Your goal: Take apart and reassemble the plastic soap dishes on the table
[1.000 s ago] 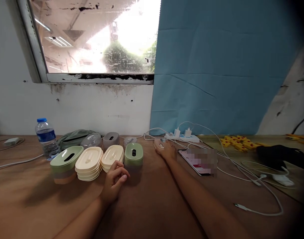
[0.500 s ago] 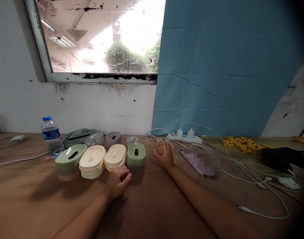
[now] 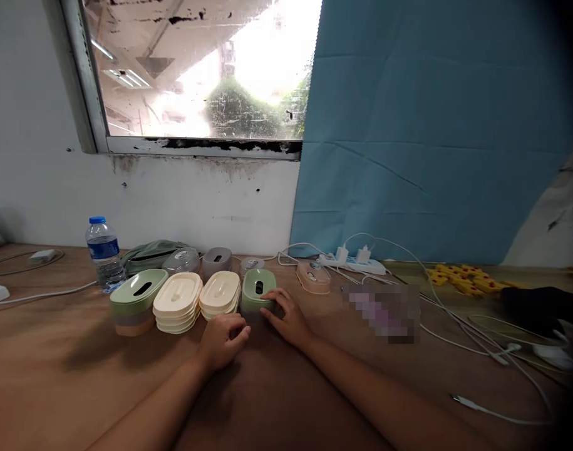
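The smaller green box [image 3: 258, 285] stands between the left hand and the worktop's [image 3: 56, 388] back edge. The right hand's [image 3: 290, 319] fingers are spread at its right side; the left hand [image 3: 221, 341] is half curled, its grip unclear. A one-sided push could topple the neighbouring cream lids [image 3: 220, 290].

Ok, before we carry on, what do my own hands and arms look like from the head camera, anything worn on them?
Your left hand and right hand are both ungloved; no rings or watch can be made out. The left forearm and right forearm show no sleeves, bands or markings within the frame.
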A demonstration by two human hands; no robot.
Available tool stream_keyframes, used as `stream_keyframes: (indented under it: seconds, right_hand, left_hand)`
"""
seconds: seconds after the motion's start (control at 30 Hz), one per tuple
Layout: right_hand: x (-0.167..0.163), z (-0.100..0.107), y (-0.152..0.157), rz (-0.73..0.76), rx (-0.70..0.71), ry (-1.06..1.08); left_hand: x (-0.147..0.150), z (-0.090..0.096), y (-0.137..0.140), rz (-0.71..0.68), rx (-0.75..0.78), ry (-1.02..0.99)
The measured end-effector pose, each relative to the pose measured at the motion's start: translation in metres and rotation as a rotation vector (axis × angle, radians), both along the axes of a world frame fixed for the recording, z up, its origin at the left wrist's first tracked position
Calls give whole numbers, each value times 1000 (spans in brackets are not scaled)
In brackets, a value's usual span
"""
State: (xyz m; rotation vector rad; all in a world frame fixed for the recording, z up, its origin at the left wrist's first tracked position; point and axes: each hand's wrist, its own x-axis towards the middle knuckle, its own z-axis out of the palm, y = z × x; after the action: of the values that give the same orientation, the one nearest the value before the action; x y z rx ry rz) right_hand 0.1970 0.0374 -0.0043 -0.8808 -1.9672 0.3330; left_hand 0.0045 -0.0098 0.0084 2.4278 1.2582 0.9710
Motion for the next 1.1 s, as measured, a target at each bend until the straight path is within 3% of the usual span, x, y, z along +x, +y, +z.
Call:
stream_keyframes:
  seconds: [0.23, 0.53, 0.67, 0.8, 1.1]
  right_hand:
    - [6, -2, 6, 1, 0, 130]
    - [38, 0, -1, -164, 81, 245]
    - [60, 1, -19, -238, 90, 169]
    - [75, 0, -38, -211, 85, 52]
    - [74, -2, -56, -114, 159, -305]
  left_hand:
    - [0, 0, 1, -14, 7, 15]
    - [-1, 3, 0, -2, 17, 29]
    - [-1, 3, -1, -4, 18, 45]
    - [0, 2, -1, 5, 25, 51]
    - [2, 1, 1, 24, 42, 67]
